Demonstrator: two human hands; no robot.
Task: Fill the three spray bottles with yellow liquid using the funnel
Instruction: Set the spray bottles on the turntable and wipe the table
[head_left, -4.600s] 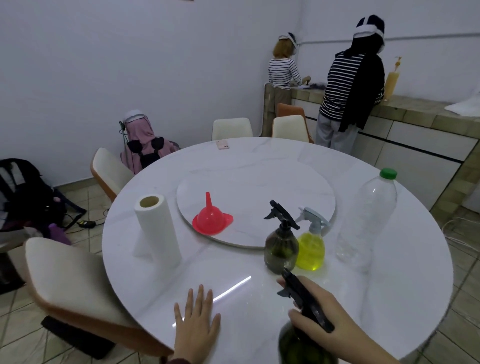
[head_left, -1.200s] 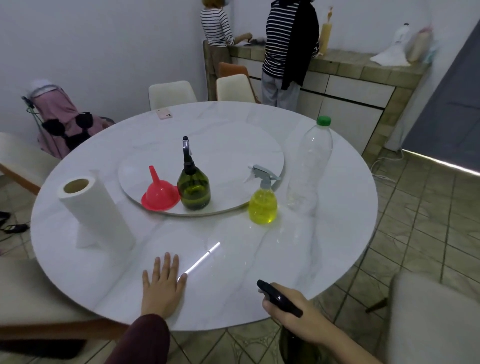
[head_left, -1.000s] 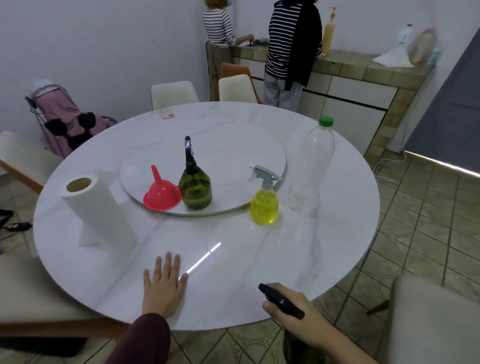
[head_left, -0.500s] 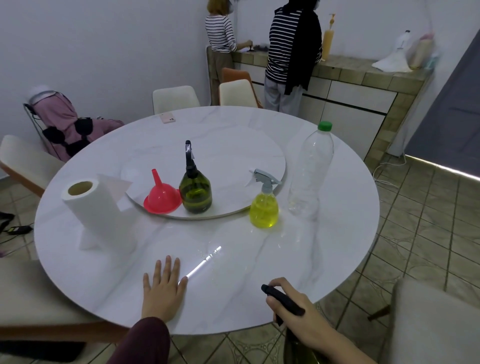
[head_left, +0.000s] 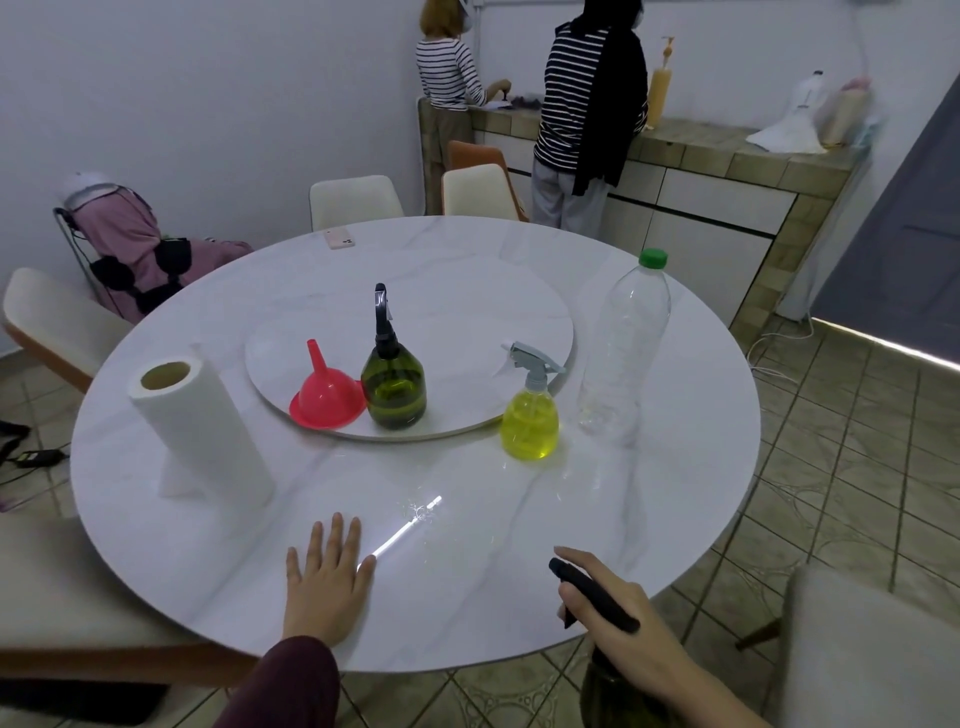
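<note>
My right hand (head_left: 621, 618) grips the black spray head of a dark green spray bottle (head_left: 605, 693), held below the near rim of the round white table (head_left: 649, 519); its body is mostly hidden. My left hand (head_left: 327, 577) rests flat on the tabletop, fingers spread. A second dark green spray bottle (head_left: 393, 382) stands on the turntable (head_left: 467, 312) beside an upturned red funnel (head_left: 327, 395). A clear spray bottle of yellow liquid (head_left: 530, 423) stands just off the turntable. Right of it is a tall, nearly empty plastic bottle with a green cap (head_left: 626, 343).
A paper towel roll (head_left: 200, 431) stands at the table's left. A phone (head_left: 338, 239) lies at the far edge. Chairs ring the table, one at the near right (head_left: 872, 649). Two people stand at the tiled counter (head_left: 727, 150) behind.
Over 4.6 seconds the view pulled back and right. The bottle in my right hand dropped from above the table to below its rim. One green bottle now stands on the turntable. My left hand stayed flat.
</note>
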